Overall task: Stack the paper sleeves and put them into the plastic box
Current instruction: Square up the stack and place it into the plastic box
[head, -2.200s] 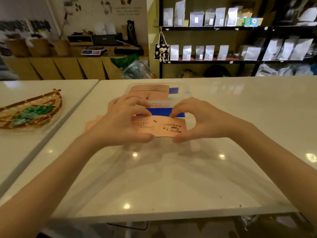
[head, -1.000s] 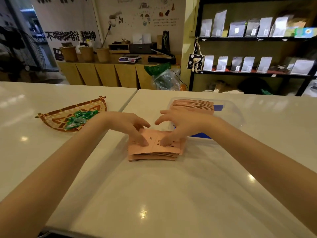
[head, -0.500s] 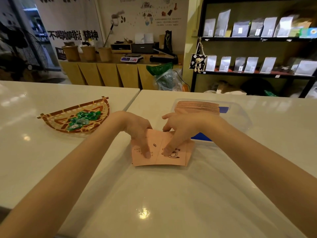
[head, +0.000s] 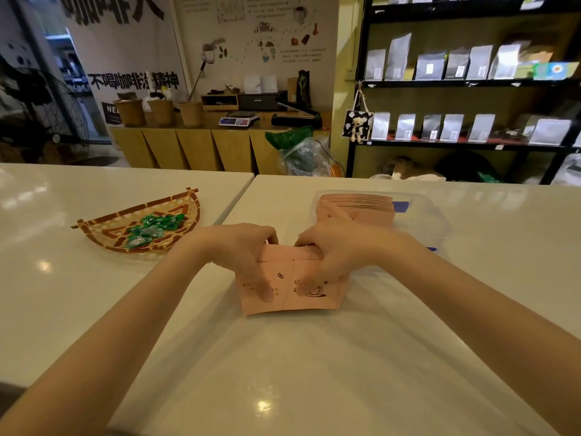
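A bundle of pink paper sleeves [head: 292, 294] printed with a coffee cup stands tilted on its lower edge on the white table [head: 283, 372]. My left hand [head: 242, 256] grips its left side and my right hand [head: 330, 256] grips its right side, thumbs on the front face. Just behind my right hand sits the clear plastic box [head: 434, 221] with blue clips. Inside it rests a stack of pink sleeves [head: 358, 206], filling the box's left part.
A woven bamboo basket [head: 103, 225] with green-wrapped candies [head: 151, 228] sits on the neighbouring table to the left, across a narrow gap. Black shelves [head: 471, 143] with pouches and a wooden counter [head: 204, 146] stand beyond the table's far edge.
The loose sleeves that lay flat on the table are now gathered and raised upright between both hands. Earlier still, both hands were at the box with a sleeve.
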